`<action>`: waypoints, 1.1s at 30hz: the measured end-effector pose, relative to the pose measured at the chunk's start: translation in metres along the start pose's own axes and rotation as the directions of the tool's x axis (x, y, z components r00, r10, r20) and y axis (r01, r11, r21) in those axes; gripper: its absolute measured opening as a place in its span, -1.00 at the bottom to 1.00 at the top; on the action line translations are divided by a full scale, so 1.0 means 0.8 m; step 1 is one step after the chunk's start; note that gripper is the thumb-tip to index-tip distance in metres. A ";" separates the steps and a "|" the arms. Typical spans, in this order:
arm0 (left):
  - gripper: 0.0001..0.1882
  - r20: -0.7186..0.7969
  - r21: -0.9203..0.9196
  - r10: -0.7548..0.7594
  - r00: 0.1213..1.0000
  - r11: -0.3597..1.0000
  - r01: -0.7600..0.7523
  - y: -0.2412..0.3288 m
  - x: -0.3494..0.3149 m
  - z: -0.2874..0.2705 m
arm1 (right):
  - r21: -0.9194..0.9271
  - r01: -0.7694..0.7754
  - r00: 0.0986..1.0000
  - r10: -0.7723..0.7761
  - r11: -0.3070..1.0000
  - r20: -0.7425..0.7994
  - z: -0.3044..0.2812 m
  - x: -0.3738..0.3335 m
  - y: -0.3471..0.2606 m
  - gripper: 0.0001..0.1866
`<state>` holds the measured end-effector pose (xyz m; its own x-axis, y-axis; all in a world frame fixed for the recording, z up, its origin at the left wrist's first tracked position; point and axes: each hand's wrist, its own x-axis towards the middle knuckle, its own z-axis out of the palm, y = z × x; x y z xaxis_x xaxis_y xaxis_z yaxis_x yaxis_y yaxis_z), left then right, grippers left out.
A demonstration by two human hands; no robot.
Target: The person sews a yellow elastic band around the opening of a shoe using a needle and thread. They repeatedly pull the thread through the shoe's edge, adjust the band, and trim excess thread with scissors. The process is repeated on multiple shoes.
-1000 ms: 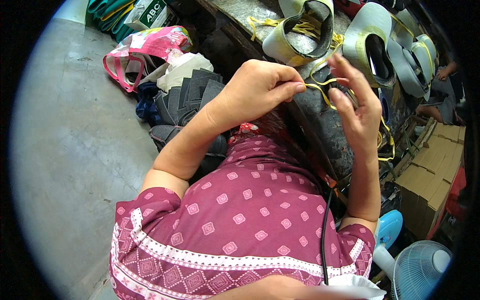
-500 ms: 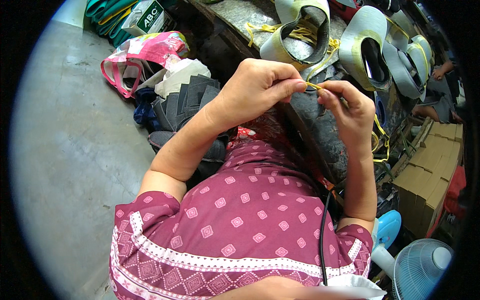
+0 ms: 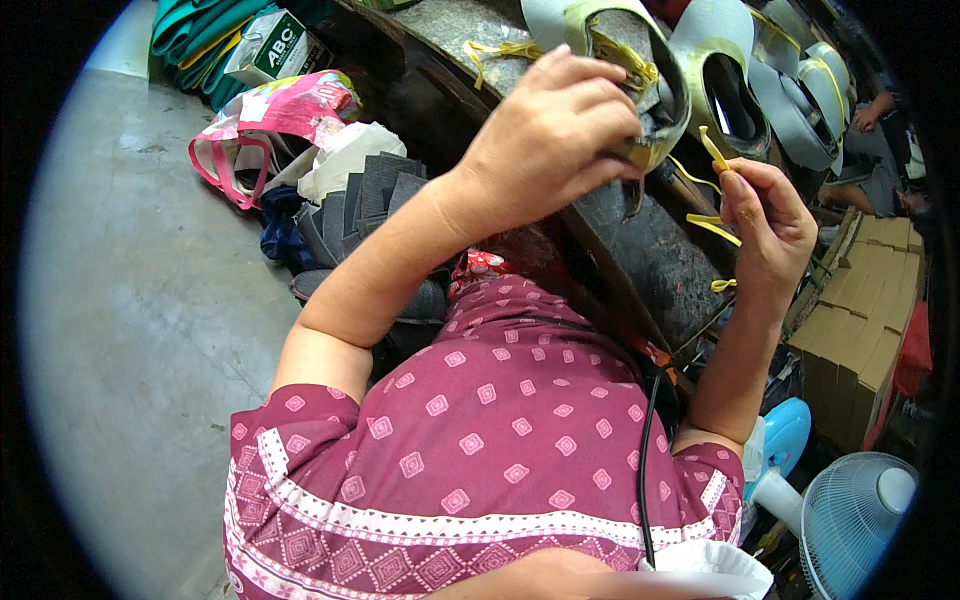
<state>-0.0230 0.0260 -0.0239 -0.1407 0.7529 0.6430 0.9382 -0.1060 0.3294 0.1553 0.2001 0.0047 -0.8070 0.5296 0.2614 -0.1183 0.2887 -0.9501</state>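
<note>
A: Where is the yellow strip (image 3: pixel 713 148) now?

B: At the right of the scene. The right hand (image 3: pixel 770 215) pinches it near one end between thumb and forefinger, with no gap in that grip; the tip sticks up.

A: And the left hand (image 3: pixel 570 130)?

B: Farther left, fingers curled, thumb reaching out, in front of a grey hooped piece (image 3: pixel 674 80) on the desk (image 3: pixel 450 22). It's blurred, and I cannot tell whether its grip has hold of anything.

A: How would the strip handle?

B: Light and limp, I'd judge, apt to twist. A flat pinch close to the tip should suit it. The hooped piece looks springy yet holds its curve; I'd take it by the wall.

A: Anything inside that hoop?

B: A tangle of yellow strips (image 3: pixel 640 68) shows through it.

A: Other containers?

B: To the far left, a pink bag (image 3: pixel 290 105) gapes; something pale and something dark show in its mouth, too unclear to name. Beyond it sits a green and white box (image 3: pixel 272 45), contents hidden. At right stand cardboard boxes (image 3: pixel 860 285); I can't see what they hold.
</note>
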 end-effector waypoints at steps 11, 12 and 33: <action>-0.64 -0.225 0.022 -0.071 0.972 0.997 0.078 0.037 -0.023 -0.004 | -0.384 0.187 0.949 -0.066 0.904 0.307 0.007 -0.013 0.006 -0.88; -0.67 -0.168 0.027 -0.100 0.981 0.994 0.106 0.046 -0.026 -0.006 | -0.417 0.245 0.935 -0.100 0.875 0.339 0.011 -0.012 0.006 -0.85; -0.87 -0.050 0.026 -0.312 0.949 0.949 0.314 0.043 -0.037 0.005 | -0.434 0.215 0.942 -0.068 0.875 0.329 0.007 0.013 0.024 -0.87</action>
<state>0.0149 0.0027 -0.0346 -0.4422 0.7148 0.5417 0.8547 0.1527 0.4962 0.1413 0.2068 -0.0114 -0.9425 0.2164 0.2547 -0.0258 0.7127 -0.7010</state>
